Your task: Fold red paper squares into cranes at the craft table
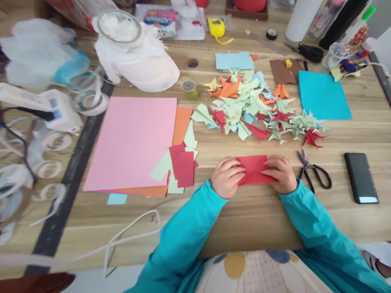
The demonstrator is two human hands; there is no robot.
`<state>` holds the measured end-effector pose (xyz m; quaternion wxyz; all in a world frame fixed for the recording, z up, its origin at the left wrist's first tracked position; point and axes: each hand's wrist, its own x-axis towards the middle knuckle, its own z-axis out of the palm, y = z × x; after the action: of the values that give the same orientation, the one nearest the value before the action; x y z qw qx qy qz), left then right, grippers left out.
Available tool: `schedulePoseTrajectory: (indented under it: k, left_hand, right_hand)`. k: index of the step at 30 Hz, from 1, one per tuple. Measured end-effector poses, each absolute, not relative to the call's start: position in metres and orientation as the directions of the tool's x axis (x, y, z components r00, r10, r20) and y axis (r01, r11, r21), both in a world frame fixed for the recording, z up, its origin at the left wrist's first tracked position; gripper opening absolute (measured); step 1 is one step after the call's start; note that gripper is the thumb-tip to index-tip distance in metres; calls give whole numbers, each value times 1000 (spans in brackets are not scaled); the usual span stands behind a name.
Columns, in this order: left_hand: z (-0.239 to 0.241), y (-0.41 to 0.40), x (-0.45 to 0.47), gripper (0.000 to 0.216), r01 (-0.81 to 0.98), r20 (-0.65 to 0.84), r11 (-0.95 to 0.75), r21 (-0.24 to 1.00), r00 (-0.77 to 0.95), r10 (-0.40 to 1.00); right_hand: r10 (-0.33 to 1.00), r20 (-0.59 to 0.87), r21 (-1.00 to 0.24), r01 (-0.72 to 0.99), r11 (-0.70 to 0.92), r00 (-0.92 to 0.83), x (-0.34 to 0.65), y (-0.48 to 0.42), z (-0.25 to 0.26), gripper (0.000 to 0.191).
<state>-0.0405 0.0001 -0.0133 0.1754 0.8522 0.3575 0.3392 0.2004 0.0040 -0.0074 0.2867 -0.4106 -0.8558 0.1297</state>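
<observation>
A folded red paper [255, 169] lies on the wooden table [259, 211] in front of me. My left hand [225, 178] presses on its left end with fingers curled and pinched on the fold. My right hand [282, 174] holds down its right end, fingers closed over the edge. Both arms wear teal sleeves. Beyond the paper lies a heap of folded paper cranes [256, 110] in pale green, red, orange and blue.
A pink sheet [134, 140] tops orange sheets and red and green scraps [181, 165] at left. Small black scissors [314, 171] and a phone [361, 177] lie at right. A teal sheet [324, 95], brown paper, larger scissors [308, 51], tape rolls and white bags crowd the far and left sides.
</observation>
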Motion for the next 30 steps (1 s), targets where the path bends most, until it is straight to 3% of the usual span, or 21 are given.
schedulePoseTrajectory:
  k: [7,15,25,30]
  left_hand:
    - [4,-5,-33,9,591,369,-523,614,371,852]
    - [10,-9,-31,25,721,246,-336,606,232,941]
    - [5,-18,-17,27,829,238,-153,538,25,971]
    - [9,-18,-17,21,804,220,-137,579,7,975]
  right_hand:
    - [868,297,-508,704,497,-399,195,4,1,9]
    - [902,289,-516,742,429,-320,191,-1,1,9]
    - [966,232,-448,868,213,-117,181,-6,5,23]
    - [972,226,-405,901,154,-65,178,-9,5,25]
